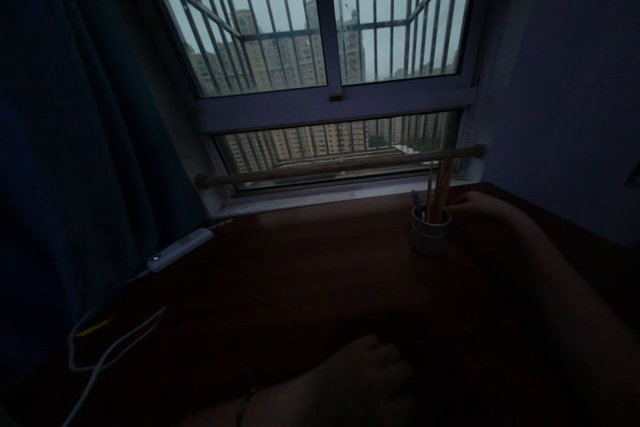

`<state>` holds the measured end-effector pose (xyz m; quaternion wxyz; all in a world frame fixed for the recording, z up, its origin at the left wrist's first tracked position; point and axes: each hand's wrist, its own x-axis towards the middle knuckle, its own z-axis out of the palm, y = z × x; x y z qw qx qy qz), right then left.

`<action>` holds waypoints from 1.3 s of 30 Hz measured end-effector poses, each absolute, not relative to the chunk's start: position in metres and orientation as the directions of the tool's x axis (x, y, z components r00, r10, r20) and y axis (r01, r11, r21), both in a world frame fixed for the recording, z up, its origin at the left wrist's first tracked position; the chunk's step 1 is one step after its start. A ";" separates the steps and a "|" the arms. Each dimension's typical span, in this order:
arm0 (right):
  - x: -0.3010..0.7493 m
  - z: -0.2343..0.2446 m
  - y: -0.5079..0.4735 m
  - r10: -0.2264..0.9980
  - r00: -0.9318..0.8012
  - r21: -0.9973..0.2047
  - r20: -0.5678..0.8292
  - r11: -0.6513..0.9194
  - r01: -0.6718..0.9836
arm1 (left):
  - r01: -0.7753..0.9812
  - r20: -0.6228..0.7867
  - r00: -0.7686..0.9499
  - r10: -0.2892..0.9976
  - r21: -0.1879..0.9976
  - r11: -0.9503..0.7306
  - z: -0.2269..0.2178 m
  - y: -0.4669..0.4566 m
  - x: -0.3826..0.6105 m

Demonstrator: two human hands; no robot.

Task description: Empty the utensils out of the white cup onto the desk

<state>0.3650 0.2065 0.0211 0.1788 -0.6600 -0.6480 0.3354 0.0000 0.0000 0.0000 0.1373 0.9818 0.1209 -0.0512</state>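
Note:
My right hand (473, 205) reaches in from the right and lies low over the far right of the table. Its fingers stretch toward a round grey pen holder (430, 235); whether they touch it is hidden. The holder stands upright, with several thin light-brown sticks (440, 193) and a grey pen-like item (417, 201) in it. In deep shadow at the bottom middle is my left hand (367, 377), back upward, its fingers curled in, with a dark band (243, 407) round the wrist. Nothing shows in it.
Beyond the dark brown table (300, 267) is a window (340, 103) with a horizontal bar (340, 165) across it. A white power strip (180, 250), a white cable (100, 368) and a yellow strip (93, 327) lie at the left. A dark blue curtain (100, 113) hangs there.

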 end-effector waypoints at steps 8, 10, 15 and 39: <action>0.340 0.016 0.200 0.960 -0.072 -0.755 -0.269 -0.164 0.635 | 0.666 -0.106 0.733 0.672 -0.091 -0.741 0.045 0.060 0.008; 0.335 0.017 0.198 0.965 -0.052 -0.749 -0.256 -0.164 0.642 | 0.701 -0.131 0.702 0.700 -0.041 -0.712 0.051 0.062 0.007; 0.328 0.022 0.195 0.977 0.011 -0.682 -0.211 -0.156 0.714 | 0.688 -0.159 0.719 0.676 0.028 -0.725 0.043 0.061 -0.006; 0.279 0.043 0.167 0.979 -0.115 -0.839 -0.168 -0.081 0.537 | 0.835 0.084 0.532 0.843 0.112 -0.538 0.049 0.077 -0.030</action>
